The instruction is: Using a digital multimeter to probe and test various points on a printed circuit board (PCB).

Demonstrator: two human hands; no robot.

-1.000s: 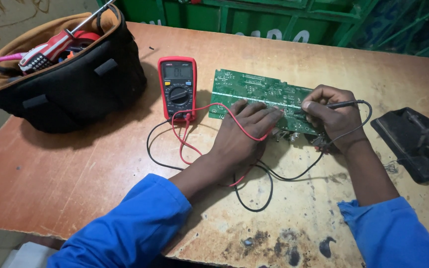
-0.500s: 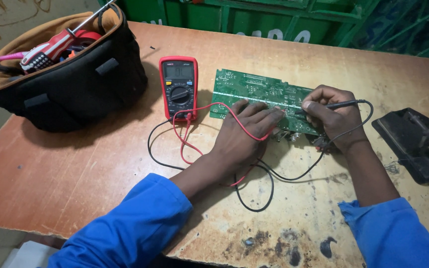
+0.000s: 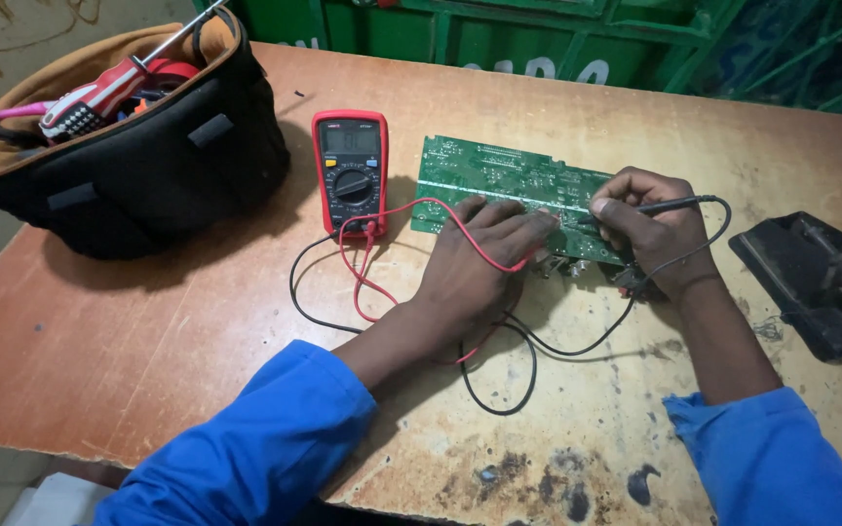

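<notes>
A green circuit board (image 3: 499, 180) lies flat on the wooden table (image 3: 148, 331). My left hand (image 3: 479, 258) rests on the board's near edge and holds the red probe, whose red lead (image 3: 367, 263) runs back to a red multimeter (image 3: 351, 170) left of the board. My right hand (image 3: 650, 229) pinches the black probe (image 3: 669, 205) like a pen, tip on the board. Its black lead (image 3: 499, 390) loops over the table toward the meter.
A black tool bag (image 3: 138, 146) with a red-handled screwdriver (image 3: 99, 97) stands at the back left. A black tool stand (image 3: 811, 282) sits at the right edge. Green crates (image 3: 538, 29) line the far side. Burn marks dot the table's near edge.
</notes>
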